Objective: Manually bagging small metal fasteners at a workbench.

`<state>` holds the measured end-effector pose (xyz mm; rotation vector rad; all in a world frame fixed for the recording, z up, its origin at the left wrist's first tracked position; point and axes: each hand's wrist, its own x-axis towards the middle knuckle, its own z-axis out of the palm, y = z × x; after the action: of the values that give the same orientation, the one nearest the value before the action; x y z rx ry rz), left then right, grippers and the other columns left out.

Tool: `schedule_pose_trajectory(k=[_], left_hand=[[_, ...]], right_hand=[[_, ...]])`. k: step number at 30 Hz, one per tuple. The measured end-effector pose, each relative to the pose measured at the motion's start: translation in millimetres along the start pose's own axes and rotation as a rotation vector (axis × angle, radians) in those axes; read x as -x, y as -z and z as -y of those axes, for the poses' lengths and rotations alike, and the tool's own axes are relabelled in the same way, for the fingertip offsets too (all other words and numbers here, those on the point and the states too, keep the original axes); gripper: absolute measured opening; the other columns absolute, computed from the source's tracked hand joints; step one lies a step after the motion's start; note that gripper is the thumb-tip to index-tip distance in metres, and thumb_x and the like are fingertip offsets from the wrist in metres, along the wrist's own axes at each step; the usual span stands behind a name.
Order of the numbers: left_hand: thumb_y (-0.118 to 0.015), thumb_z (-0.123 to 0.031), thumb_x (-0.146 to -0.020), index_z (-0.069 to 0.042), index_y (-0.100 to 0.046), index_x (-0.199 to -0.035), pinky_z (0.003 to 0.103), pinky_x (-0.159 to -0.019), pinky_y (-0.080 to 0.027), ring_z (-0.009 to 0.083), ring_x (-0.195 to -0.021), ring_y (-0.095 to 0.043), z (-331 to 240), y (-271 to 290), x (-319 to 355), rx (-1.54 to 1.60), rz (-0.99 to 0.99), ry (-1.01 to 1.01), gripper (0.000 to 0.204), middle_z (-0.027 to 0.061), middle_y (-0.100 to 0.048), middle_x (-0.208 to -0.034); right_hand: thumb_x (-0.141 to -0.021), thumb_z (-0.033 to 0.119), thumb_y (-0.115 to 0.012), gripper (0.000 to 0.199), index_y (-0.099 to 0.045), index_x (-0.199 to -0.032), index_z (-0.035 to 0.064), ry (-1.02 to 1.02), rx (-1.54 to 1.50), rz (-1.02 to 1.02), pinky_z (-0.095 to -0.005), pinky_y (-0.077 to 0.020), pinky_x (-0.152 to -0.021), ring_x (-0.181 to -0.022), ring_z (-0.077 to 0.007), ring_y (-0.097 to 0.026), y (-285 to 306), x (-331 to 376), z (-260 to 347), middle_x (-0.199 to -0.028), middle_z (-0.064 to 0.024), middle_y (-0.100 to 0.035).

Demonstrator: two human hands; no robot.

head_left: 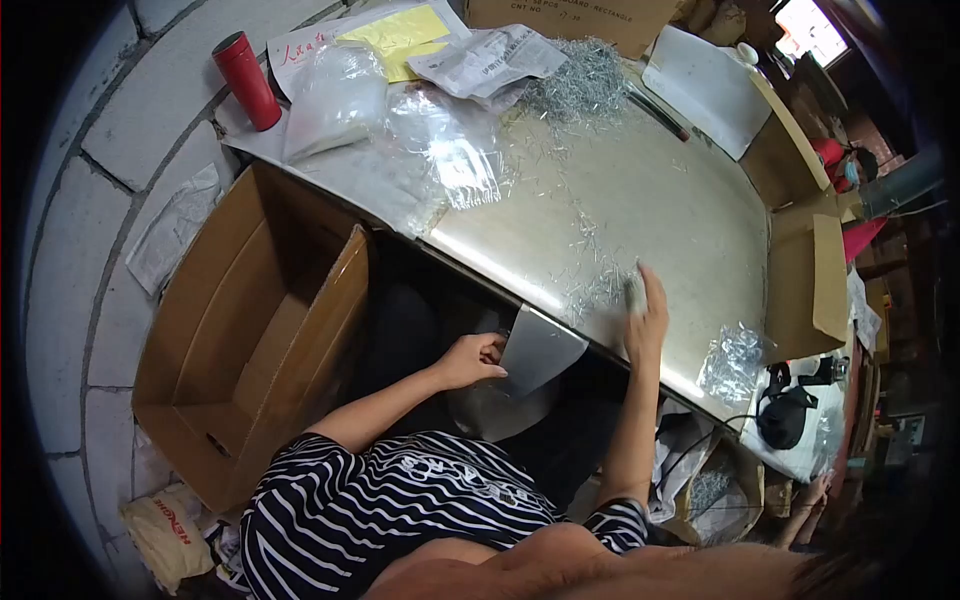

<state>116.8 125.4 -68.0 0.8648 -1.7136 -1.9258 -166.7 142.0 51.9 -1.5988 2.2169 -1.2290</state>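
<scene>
At the front edge of the metal-topped table, my left hand [472, 361] is closed, its fingers curled at the left side of a thin grey sheet [543, 352]. The sheet lies against the table edge and hangs below it. A translucent plastic bag [497, 412] shows beneath, over my lap. On the tabletop my right hand [646, 318] stands on its edge, fingers stretched out and partly blurred. Just left of it are scattered thin silvery metal pieces [590, 290]. A large tangled pile of the same metal pieces [580, 82] lies at the far side.
An open cardboard box [165, 370] stands at my left. Clear plastic bags [445, 135], crumpled paper [490, 62] and a red cylindrical flask [247, 82] sit at the back left. At right are a cardboard piece [800, 285], a small clear bag [735, 363] and another person's hand [808, 505].
</scene>
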Motion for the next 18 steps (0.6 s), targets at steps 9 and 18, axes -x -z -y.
schedule_pose_trajectory(k=[9,18], left_hand=[[-0.078,-0.010,-0.075,0.008,-0.066,-0.102,0.026,-0.068,-0.050,0.0114,-0.072,-0.060,20.1,-4.5,-4.9,0.043,-0.037,-0.016,0.035,0.0073,-0.066,-0.083],[-0.073,-0.012,-0.079,0.002,-0.064,-0.090,0.022,-0.064,-0.046,0.0081,-0.069,-0.057,37.8,-7.3,-6.6,0.244,-0.058,0.023,0.020,0.0022,-0.063,-0.078]], right_hand=[[-0.094,0.024,-0.050,0.055,-0.037,-0.145,0.0081,0.426,0.430,0.354,-0.0436,-0.0249,-0.115,-0.141,-0.0329,-0.028,-120.9,-144.3,-7.0,-0.152,-0.0148,-0.033],[-0.095,0.017,-0.052,0.033,-0.062,-0.124,0.0040,-0.020,-0.184,0.401,-0.0344,-0.0311,-0.111,-0.133,-0.0284,-0.045,-29.3,-64.9,-16.9,-0.139,-0.0162,-0.051]])
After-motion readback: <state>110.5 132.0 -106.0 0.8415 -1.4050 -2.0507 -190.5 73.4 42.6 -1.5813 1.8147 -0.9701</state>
